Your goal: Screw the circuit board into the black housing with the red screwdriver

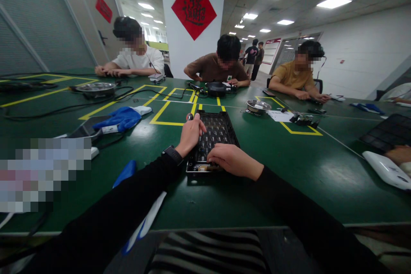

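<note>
A shallow black case (214,132) lies lengthwise in front of me, with rows of small shiny metal parts in its tray. My left hand (190,133) is curled at the case's left edge. A round shiny end (189,117) shows beside its fingers; the rest of that object is hidden. My right hand (224,157) reaches over the near right part of the case, fingers bent down and closed. Whatever its fingertips hold is too small or hidden to make out. A gold-brown piece (203,168) sits in the near strip, close to the right fingertips.
Blue-and-white gloves (120,119) lie left on a grey scoop-like tray (86,130). Metal bowls (257,106) (96,89), cables and black clips (303,120) are on the green table (289,180). Three people sit opposite. A white device (387,170) lies right.
</note>
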Motion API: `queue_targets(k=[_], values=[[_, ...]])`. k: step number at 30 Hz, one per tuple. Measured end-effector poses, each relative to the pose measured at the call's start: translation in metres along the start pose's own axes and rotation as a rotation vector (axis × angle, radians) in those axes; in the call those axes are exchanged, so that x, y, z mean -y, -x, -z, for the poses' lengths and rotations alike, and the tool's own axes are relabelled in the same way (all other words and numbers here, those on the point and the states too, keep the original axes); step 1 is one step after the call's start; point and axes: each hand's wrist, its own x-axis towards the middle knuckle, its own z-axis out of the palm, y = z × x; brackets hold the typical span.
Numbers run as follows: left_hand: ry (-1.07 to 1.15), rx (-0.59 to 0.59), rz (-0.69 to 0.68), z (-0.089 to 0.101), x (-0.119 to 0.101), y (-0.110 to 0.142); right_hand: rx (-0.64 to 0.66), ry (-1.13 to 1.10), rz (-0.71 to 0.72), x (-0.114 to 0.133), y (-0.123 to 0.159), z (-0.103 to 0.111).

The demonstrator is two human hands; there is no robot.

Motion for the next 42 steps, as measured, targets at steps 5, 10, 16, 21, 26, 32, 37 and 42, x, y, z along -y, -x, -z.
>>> queue_targets(k=[5, 10, 16, 21, 26, 32, 37, 42], values=[[0.009, 0.004, -0.009, 0.0000, 0.0006, -0.0003, -0.004, 0.009, -0.003, 0.0005, 0.0002, -0.0001], [-0.003, -0.002, -0.005, 0.0002, 0.0006, -0.0001, -0.014, 0.010, -0.015, 0.0001, 0.0002, -0.0007], [-0.004, -0.006, -0.001, 0.0001, 0.0008, -0.0004, -0.008, 0.006, -0.008, 0.0001, -0.0007, -0.0009], [-0.014, -0.001, 0.005, 0.0005, 0.0004, -0.0003, -0.013, -0.003, -0.001, -0.0016, -0.0001, -0.0022], [-0.005, 0.007, -0.011, 0.0006, 0.0009, -0.0003, -0.005, -0.001, 0.000, -0.0014, -0.0001, -0.0018], [-0.016, 0.006, 0.012, -0.0001, 0.0003, -0.0011, 0.000, -0.014, 0.010, -0.0001, -0.0001, -0.0004], [-0.007, 0.003, 0.008, -0.0003, 0.0005, -0.0009, 0.005, -0.013, 0.017, 0.0006, -0.0003, 0.0001], [0.004, -0.005, 0.000, -0.0004, 0.0019, -0.0010, 0.004, 0.003, 0.023, 0.0000, -0.0006, 0.0000]])
